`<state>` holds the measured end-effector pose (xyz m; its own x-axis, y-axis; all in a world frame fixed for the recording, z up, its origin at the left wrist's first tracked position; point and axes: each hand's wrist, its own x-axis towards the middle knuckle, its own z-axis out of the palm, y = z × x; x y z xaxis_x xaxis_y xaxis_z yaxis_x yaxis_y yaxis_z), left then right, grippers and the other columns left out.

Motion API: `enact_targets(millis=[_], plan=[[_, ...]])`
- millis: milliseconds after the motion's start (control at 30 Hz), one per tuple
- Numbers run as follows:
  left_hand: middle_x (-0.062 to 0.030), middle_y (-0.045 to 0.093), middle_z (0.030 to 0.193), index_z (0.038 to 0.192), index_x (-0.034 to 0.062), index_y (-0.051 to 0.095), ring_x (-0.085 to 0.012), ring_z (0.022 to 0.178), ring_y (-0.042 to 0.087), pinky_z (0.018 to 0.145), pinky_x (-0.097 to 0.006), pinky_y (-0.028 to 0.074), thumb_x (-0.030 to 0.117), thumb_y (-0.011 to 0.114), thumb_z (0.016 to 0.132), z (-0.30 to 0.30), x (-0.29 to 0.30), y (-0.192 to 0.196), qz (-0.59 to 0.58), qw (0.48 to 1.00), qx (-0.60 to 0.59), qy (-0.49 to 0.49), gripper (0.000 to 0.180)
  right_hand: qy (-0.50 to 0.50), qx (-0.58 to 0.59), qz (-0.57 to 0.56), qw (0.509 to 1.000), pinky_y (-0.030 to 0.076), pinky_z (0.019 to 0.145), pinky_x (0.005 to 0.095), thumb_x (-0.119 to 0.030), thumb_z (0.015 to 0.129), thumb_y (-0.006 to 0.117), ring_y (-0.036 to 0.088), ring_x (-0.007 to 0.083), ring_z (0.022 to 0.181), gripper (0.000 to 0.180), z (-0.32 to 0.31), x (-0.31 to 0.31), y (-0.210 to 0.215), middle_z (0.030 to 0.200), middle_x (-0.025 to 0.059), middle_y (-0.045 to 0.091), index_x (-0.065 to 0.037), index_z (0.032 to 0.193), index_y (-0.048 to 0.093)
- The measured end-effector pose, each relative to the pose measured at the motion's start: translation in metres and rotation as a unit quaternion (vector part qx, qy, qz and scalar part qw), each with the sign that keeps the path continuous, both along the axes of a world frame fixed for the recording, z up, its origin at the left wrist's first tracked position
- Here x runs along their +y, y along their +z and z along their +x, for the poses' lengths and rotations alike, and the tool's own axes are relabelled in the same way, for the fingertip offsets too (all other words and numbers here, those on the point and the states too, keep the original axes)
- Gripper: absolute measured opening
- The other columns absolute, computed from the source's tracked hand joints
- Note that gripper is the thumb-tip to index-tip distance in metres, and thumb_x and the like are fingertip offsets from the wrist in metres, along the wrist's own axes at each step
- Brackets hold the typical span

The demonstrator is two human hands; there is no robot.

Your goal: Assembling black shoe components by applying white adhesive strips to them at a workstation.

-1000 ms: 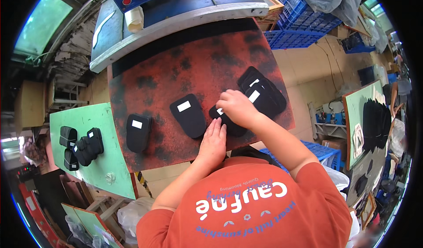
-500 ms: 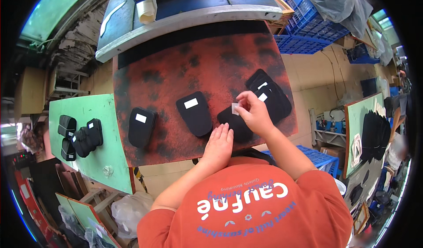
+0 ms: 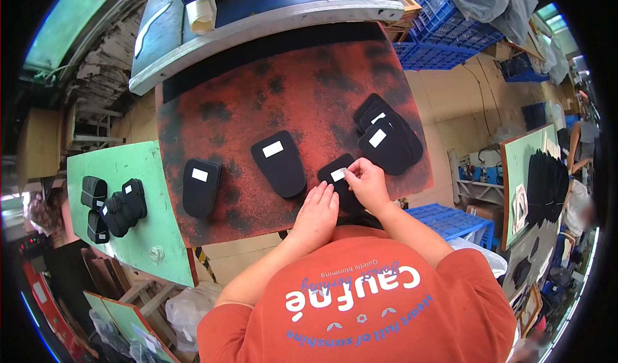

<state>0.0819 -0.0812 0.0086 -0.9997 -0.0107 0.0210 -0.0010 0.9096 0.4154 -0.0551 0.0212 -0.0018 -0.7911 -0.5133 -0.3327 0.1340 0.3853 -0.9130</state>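
A black tapered pad (image 3: 335, 164) lies near the front edge of the red, dark-blotched table (image 3: 225, 131). My right hand (image 3: 368, 188) pinches a small white label (image 3: 338, 175) at the pad's upper face. Beside it, my left hand (image 3: 317, 210) rests flat, its stretched fingers touching the pad's left edge. To the left lies another black pad (image 3: 283, 170) bearing a white label, and farther left a small pile of labelled black pads (image 3: 201, 192). At the right, several overlapping black pads (image 3: 391, 150) also carry white labels.
A blue machine bed with a pale metal edge (image 3: 270, 23) borders the table's far side. On the left, a green table (image 3: 148, 234) holds bundled black pads (image 3: 116, 211). Blue crates (image 3: 444, 41) stand far right; another blue crate (image 3: 450, 218) is near my right arm.
My right hand has lowered the label from above the pad onto its upper face. My left hand stays flat at the pad's edge. The whole view has shifted slightly.
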Motion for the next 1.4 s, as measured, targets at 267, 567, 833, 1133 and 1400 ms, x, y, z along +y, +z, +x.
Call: enact_targets(millis=[267,567,833,1133,1400], plan=[[-0.0249,0.051,0.125,0.116,-0.0093,0.051,-0.0364,0.124,0.044,0.105,-0.045,0.034,0.009,0.047,0.082,0.001,-0.002,-0.001,0.008,1.0,0.004,-0.01,0.039,0.008,0.074,0.042,0.996,0.047,0.057,0.0312,-0.008,0.079,0.066,0.059,0.0166,0.058,0.012,-0.001,-0.003,-0.011,0.067,0.0128,0.063,0.001,0.077,0.059],[-0.0213,0.045,0.133,0.123,-0.0063,0.048,-0.0345,0.122,0.045,0.104,-0.046,0.033,0.011,0.044,0.084,-0.004,-0.005,0.002,0.011,1.0,-0.001,-0.014,0.042,0.013,0.089,0.067,0.994,0.048,0.058,0.0329,-0.01,0.079,0.066,0.062,0.0228,0.06,0.012,-0.001,-0.007,-0.004,0.069,0.0148,0.063,0.0,0.077,0.06],[-0.0181,0.039,0.141,0.131,-0.0041,0.042,-0.0319,0.127,0.041,0.106,-0.047,0.028,0.012,0.047,0.083,-0.009,-0.006,0.002,-0.016,0.996,-0.083,-0.025,0.051,0.003,0.107,0.113,0.988,0.049,0.06,0.034,-0.008,0.076,0.067,0.063,0.024,0.062,0.018,-0.002,-0.011,0.003,0.067,0.0139,0.062,0.0,0.087,0.055],[-0.0181,0.038,0.141,0.13,-0.0038,0.043,-0.0318,0.127,0.04,0.106,-0.048,0.028,0.013,0.048,0.083,-0.012,-0.006,0.007,-0.025,0.995,-0.095,-0.031,0.05,0.028,0.151,0.134,0.979,0.047,0.056,0.0321,-0.004,0.074,0.067,0.061,0.0202,0.06,0.023,-0.008,-0.013,0.002,0.064,0.0116,0.059,0.0,0.09,0.051],[-0.0134,0.044,0.137,0.121,-0.001,0.049,-0.026,0.107,0.049,0.094,-0.042,0.036,0.024,0.059,0.084,-0.029,-0.01,0.012,-0.007,0.996,-0.084,-0.015,0.046,0.056,0.185,0.194,0.962,0.049,0.07,0.0448,-0.008,0.078,0.063,0.063,0.0375,0.076,0.026,-0.005,-0.009,0.002,0.076,0.0214,0.063,0.001,0.098,0.05]])
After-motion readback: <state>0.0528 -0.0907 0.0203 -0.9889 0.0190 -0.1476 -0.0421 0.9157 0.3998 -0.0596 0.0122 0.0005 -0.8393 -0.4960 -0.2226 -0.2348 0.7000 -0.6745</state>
